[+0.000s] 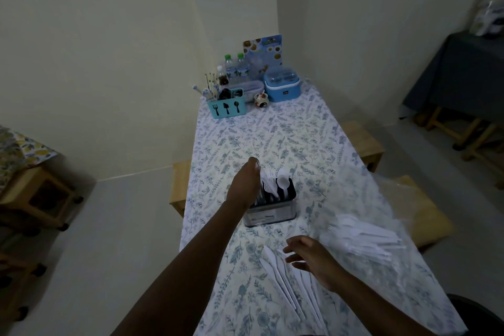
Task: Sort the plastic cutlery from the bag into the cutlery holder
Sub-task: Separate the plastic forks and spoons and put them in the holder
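Head view, one moment, places given from the cutlery holder [270, 206], a dark metal box standing mid-table on the floral tablecloth [300, 133]. Item: left hand [246, 181], at the holder's left rim, fingers bunched and turned down over the left compartment; whether they pinch a piece cannot be told, since the fingertips are hidden behind the hand. Item: holder contents, white plastic forks [270, 176] and spoons [283, 181] standing upright, handles down, grouped toward the middle and right. Item: loose white plastic knives [283, 278], lying flat on the cloth nearer the person than the holder, long axes running from the near edge toward the holder, tips fanned. Item: right hand [313, 256], hovering just over the far ends of those knives, fingers spread and slightly curled, holding nothing. Item: clear plastic bag [365, 243], right of the holder and nearer, with more white cutlery heaped inside, handles pointing right. Judgement: the knives lie directly beneath and toward the person from the right fingers, so that hand is the nearer for the next pick. Item: turquoise cutlery caddy [226, 109], far beyond the holder, beside water bottles [236, 68].
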`<state>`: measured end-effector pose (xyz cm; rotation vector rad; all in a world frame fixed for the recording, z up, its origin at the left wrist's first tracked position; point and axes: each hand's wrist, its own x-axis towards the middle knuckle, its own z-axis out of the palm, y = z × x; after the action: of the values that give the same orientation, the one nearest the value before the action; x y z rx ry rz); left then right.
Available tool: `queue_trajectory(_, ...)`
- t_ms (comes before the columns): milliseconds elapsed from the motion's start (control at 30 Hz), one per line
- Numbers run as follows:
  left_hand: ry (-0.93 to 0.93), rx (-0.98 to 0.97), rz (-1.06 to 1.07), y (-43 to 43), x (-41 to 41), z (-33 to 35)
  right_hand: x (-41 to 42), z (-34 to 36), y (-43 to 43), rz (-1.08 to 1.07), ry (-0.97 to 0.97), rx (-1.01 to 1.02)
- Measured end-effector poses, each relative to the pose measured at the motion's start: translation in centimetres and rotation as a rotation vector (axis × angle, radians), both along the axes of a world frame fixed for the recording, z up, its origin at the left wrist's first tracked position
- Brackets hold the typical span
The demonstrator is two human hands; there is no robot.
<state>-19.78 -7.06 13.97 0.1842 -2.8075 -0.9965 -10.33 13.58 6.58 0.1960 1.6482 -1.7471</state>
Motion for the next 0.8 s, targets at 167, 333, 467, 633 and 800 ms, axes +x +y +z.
queue_trajectory(167, -0.024, -0.207, -0.082, 0.4, -0.3, -1.8, -0.2, -0.5, 0.7, -0.01, 0.0, 0.023)
queue_trajectory(333, -0.137, -0.308, -0.158, 0.3, -0.3, -3.5, -0.4, -1.1, 1.2, -0.003, 0.007, 0.07)
queue_trajectory(467, -0.152, -0.341, -0.209, 0.7, -0.2, -4.9, -0.5, -2.5, 1.5, -0.004, 0.083, 0.162)
queue_trajectory(633, -0.154, -0.127, -0.161, 1.3, 0.8, -5.6, -0.3, -4.6, 2.0, 0.014, 0.179, 0.348)
queue_trajectory(800, 0.069, -0.027, -0.021, 1.8, 4.0, -5.9, 0.1, -5.8, 3.0, -0.016, 0.282, 0.553)
